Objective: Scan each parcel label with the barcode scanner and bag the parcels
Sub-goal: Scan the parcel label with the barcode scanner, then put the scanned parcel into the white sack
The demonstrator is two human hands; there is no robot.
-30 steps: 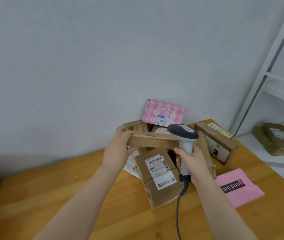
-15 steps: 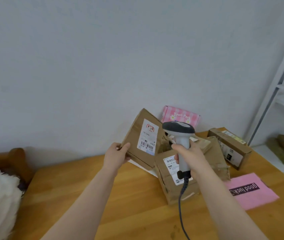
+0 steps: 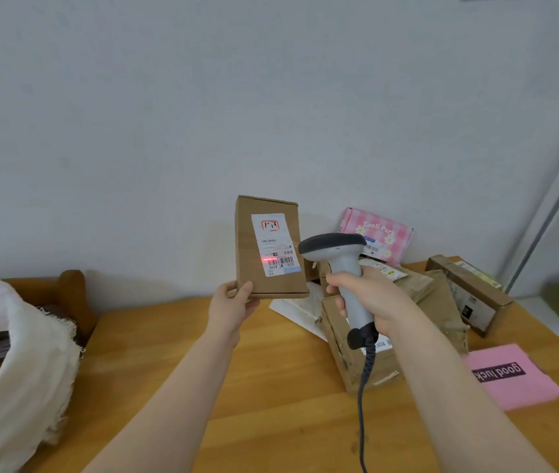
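Above the worktop [image 3: 271, 387], our left hand [image 3: 232, 307] pinches the brown parcel [image 3: 245, 268] by its lower corner, label [image 3: 273, 240] facing the scanner [image 3: 339, 257] gripped in our right hand [image 3: 373, 302], so the red line [image 3: 270, 260] can cross the barcode [image 3: 285, 260]. Behind lie other parcels [image 3: 424, 291]; the white bag [image 3: 22, 363] sits left.

Brown parcel [image 3: 268, 247], grey scanner [image 3: 341, 264], pink-checked box [image 3: 376, 235]

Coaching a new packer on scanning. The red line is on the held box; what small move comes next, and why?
Probably swing the scanner in the right hand slightly rightward. Its red line seems to sit at the left edge of the label, mostly beside the barcode rather than across it, on the box the left hand holds upright.
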